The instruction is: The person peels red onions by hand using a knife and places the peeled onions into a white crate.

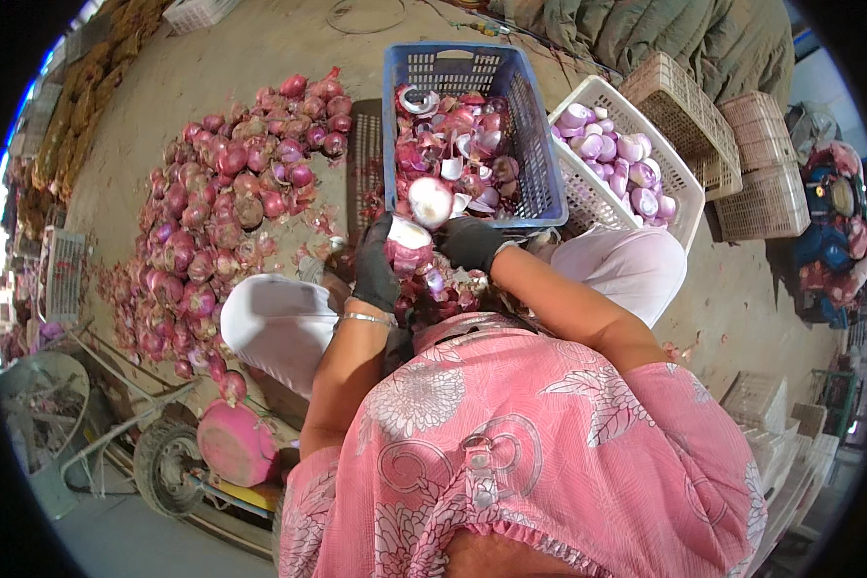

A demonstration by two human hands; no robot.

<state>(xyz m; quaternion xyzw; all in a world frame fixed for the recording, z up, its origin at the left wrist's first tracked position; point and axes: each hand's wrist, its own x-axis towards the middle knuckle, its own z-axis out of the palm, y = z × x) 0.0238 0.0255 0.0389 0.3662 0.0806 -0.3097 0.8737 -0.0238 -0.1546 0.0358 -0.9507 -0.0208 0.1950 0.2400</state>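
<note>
Both hands wear dark gloves over the near edge of a blue plastic crate (542,155). My left hand (376,264) is closed around a red onion (409,256), partly peeled, with white flesh at its top. Touching it just above is a pale cut onion piece (430,203). My right hand (469,243) is curled beside these, its fingertips hidden; whether it grips the pale piece or a tool cannot be told. Onion skins and scraps (469,137) lie in the blue crate. Peeled purple-white onions (621,155) lie in a white crate (683,177) to the right.
A large heap of unpeeled red onions (209,209) covers the floor at the left. Empty plastic crates (683,108) stand at the upper right beside a dark cloth (665,36). A wheeled cart (170,466) with a pink round object (237,442) is at the lower left.
</note>
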